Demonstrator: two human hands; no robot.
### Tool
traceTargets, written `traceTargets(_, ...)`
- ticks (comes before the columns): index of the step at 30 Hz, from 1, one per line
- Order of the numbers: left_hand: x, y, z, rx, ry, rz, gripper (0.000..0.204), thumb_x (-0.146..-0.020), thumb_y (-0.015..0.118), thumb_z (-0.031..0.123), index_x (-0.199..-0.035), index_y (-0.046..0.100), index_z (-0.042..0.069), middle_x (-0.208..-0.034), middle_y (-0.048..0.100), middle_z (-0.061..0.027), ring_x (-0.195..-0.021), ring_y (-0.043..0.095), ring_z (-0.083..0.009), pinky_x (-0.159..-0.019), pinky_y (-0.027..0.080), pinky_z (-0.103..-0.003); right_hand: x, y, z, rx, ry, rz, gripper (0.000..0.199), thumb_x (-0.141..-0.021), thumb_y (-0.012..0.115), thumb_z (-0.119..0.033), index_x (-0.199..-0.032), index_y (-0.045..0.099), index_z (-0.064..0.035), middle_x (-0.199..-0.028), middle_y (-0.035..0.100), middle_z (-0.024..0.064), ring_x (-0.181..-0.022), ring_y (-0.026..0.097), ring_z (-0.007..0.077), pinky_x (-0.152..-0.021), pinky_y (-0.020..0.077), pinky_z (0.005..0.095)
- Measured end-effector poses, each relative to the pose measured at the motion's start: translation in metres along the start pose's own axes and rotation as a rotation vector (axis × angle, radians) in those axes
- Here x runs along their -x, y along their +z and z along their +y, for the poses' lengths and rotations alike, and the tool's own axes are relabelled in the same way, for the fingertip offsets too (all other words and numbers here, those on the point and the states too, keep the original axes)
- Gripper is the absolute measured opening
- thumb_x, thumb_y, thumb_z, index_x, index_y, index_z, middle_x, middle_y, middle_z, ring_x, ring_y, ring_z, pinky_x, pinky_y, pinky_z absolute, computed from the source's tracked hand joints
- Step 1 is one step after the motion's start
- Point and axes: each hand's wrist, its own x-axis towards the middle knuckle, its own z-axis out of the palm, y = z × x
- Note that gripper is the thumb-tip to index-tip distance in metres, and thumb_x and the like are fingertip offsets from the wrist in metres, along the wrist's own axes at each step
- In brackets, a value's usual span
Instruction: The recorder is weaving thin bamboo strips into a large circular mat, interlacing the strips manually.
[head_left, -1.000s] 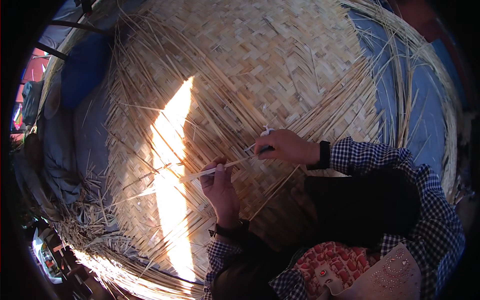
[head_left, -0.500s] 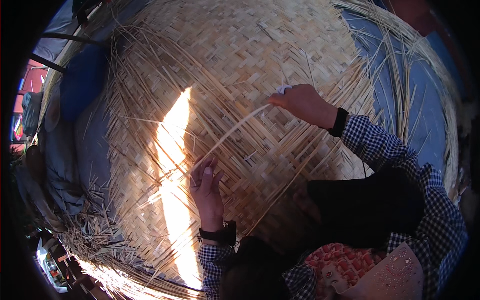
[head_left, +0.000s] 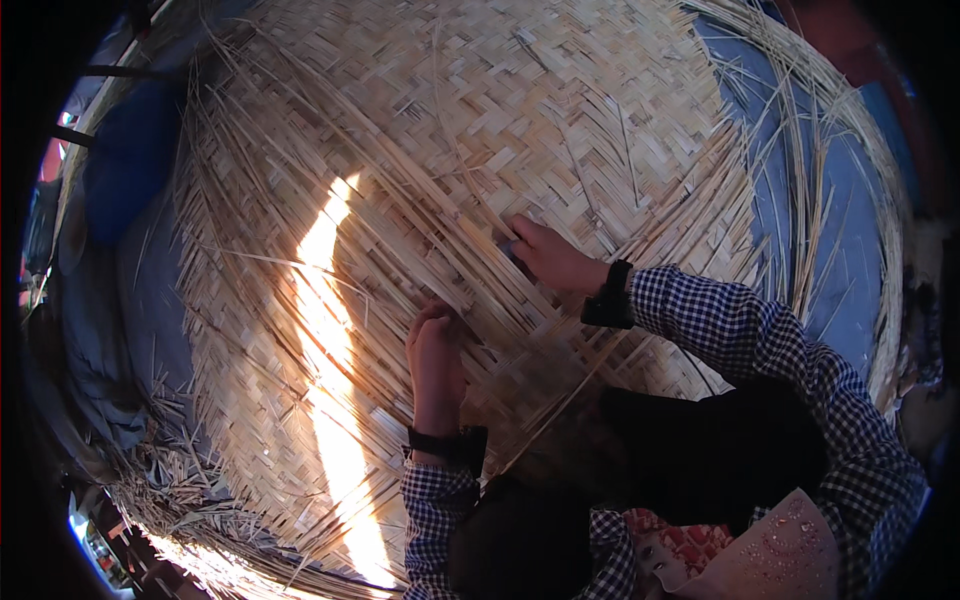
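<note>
Straw-coloured strips (head_left: 400,225) lie in long, loose rows across the middle of a big woven mat (head_left: 480,90), under and in front of both hands. The left hand (head_left: 437,365) is low over the mat, just beside the bright patch of light (head_left: 335,400). Its fingers are bent in and close together, with the tips down by the strips. I cannot tell if they pinch one. The right hand (head_left: 560,260) is a bit farther up and to the right, well apart from the left. Its fingers are curled, with only a little room between them, and the tips are at the strips. Something small and dark shows there, but it is too blurry to name, so I cannot tell what it holds. Each wrist has a dark band, and the sleeves (head_left: 690,310) are checked. Loose strips also lie on the blue-grey cloth (head_left: 850,240) at the right.
</note>
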Motion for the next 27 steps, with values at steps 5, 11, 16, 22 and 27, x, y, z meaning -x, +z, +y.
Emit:
traceTargets(5, 0.009, 0.014, 0.022, -0.284, -0.104, 0.036, 0.049, -0.102, 0.047, 0.04, -0.128, 0.054, -0.001, -0.116, 0.062, -0.0171, -0.111, 0.06, -0.0255, -0.093, 0.052, -0.036, -0.007, -0.013, -0.014, -0.362, 0.211, -0.217, 0.029, -0.099, 0.047, -0.018, -0.124, 0.051, -0.005, -0.092, 0.056, 0.0016, -0.077, 0.05, 0.0103, -0.07, 0.0439, 0.0292)
traceTargets(11, -0.006, 0.015, 0.039, 0.572, 0.06, -0.228, 0.057, -0.104, 0.038, 0.05, -0.132, 0.05, 0.002, -0.131, 0.058, -0.0217, -0.125, 0.055, -0.0307, -0.096, 0.051, -0.041, -0.004, -0.003, -0.018, -0.345, 0.019, -0.146, 0.035, -0.1, 0.047, -0.017, -0.134, 0.048, -0.0073, -0.092, 0.054, -0.0023, -0.081, 0.047, 0.0075, -0.075, 0.0428, 0.0254)
traceTargets(16, -0.006, 0.022, 0.038, 0.272, -0.066, -0.36, 0.038, -0.1, 0.055, 0.021, -0.132, 0.046, 0.002, -0.137, 0.053, -0.0237, -0.133, 0.048, -0.0343, -0.105, 0.046, -0.043, -0.004, -0.008, -0.024, -0.528, 0.13, 0.0, 0.035, -0.101, 0.048, -0.016, -0.136, 0.05, -0.0095, -0.097, 0.059, 0.0011, -0.086, 0.053, 0.0106, -0.078, 0.046, 0.0271)
traceTargets(22, 0.016, 0.021, 0.045, 0.1, 0.384, 0.093, 0.022, -0.1, 0.059, 0.022, -0.111, 0.052, 0.004, -0.094, 0.06, -0.0079, -0.086, 0.061, -0.0164, -0.072, 0.05, -0.026, -0.02, -0.045, -0.053, 0.335, -0.237, -0.613, 0.014, -0.09, 0.061, -0.01, -0.102, 0.065, -0.0048, -0.083, 0.065, 0.0138, -0.077, 0.062, 0.027, -0.071, 0.0496, 0.039)
traceTargets(27, 0.08, -0.056, 0.028, -0.016, 0.382, 0.515, 0.019, -0.102, 0.056, 0.026, -0.098, 0.053, 0.007, -0.058, 0.036, 0.0047, -0.043, 0.031, -0.0056, -0.041, 0.03, -0.022, 0.006, -0.075, -0.05, 0.557, -0.085, -0.516, 0.016, -0.084, 0.067, -0.019, -0.097, 0.068, -0.0093, -0.081, 0.066, 0.0101, -0.08, 0.066, 0.0259, -0.068, 0.0498, 0.0394)
